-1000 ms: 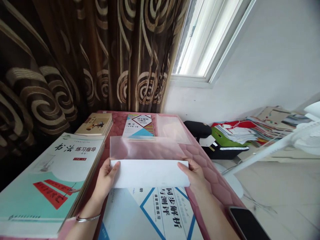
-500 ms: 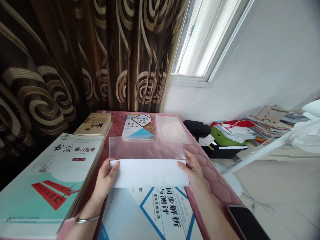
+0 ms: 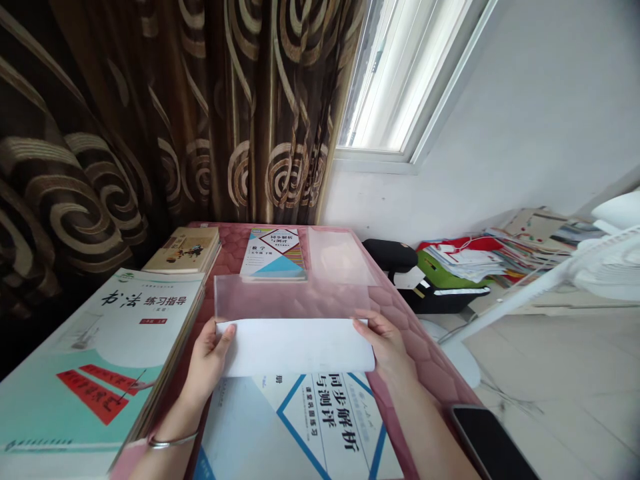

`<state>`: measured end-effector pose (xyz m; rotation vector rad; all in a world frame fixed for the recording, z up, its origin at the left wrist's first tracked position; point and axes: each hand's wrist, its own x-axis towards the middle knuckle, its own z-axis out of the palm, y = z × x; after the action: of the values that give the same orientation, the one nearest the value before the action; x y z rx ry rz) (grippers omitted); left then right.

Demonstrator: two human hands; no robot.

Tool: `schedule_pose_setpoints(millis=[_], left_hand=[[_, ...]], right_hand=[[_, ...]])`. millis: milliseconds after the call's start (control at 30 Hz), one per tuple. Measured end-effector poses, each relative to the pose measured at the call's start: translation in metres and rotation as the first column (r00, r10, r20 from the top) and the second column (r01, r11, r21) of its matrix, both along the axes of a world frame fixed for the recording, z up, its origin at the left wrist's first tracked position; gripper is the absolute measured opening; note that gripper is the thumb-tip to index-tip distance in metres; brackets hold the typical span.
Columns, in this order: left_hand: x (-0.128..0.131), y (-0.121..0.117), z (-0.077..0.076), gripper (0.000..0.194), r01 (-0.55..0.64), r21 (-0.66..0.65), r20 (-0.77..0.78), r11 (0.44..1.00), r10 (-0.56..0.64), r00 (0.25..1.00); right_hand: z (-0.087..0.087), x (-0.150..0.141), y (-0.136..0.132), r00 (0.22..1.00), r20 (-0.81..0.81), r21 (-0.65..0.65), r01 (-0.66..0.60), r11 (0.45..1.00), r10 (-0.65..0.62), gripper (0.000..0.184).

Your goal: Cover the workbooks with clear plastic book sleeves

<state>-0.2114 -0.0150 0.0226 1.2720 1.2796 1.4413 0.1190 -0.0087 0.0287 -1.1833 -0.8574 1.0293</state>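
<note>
L hand [image 3: 210, 350] came in from lower L, palm turned inward, thumb on top of the white flap [image 3: 295, 347] at its L end, fingers curled round the edge; grip was a pinch. R hand [image 3: 387, 347] mirrored it from lower R: thumb pressed on the flap's R end, fingers bent over the top R corner, onto the clear film [image 3: 285, 297]. Both wrists low, forearms angled in; bangle [image 3: 173, 441] on L wrist. Flap lay crosswise over the top of the big blue/wht book [image 3: 260, 427], film sticking out beyond it, twd the small book [image 3: 273, 257]. Vs. 0.5 s earlier: R fingers reached flatter & farther L along the flap's top edge; L pinch abt same; flap still over book; whole view shifted slightly L. Phone [image 3: 490, 440] near R forearm, book stack [image 3: 105, 347] L of L hand, spare film [image 3: 335, 257] R of small book, all on pink cover [image 3: 415, 333].
</note>
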Motion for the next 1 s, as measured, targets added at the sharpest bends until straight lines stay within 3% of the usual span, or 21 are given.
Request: schedule_pose_setpoints(millis=[500,733,1000], left_hand=[[0.002,-0.001,0.005,0.042,0.0,-0.031,-0.022,1.0,-0.001,1.0],[0.001,-0.001,0.006,0.039,-0.027,-0.006,-0.07,1.0,0.027,0.997],[0.001,-0.001,0.005,0.038,-0.008,-0.025,-0.067,1.0,0.006,0.998]], right_hand=[[-0.01,0.007,0.003,0.999,0.039,0.03,-0.008,1.0,0.007,0.042],[-0.004,0.021,-0.003,0.971,0.079,-0.011,-0.224,0.974,0.225,0.035],[-0.008,0.022,-0.001,0.974,0.118,-0.033,-0.193,0.981,0.195,0.034]])
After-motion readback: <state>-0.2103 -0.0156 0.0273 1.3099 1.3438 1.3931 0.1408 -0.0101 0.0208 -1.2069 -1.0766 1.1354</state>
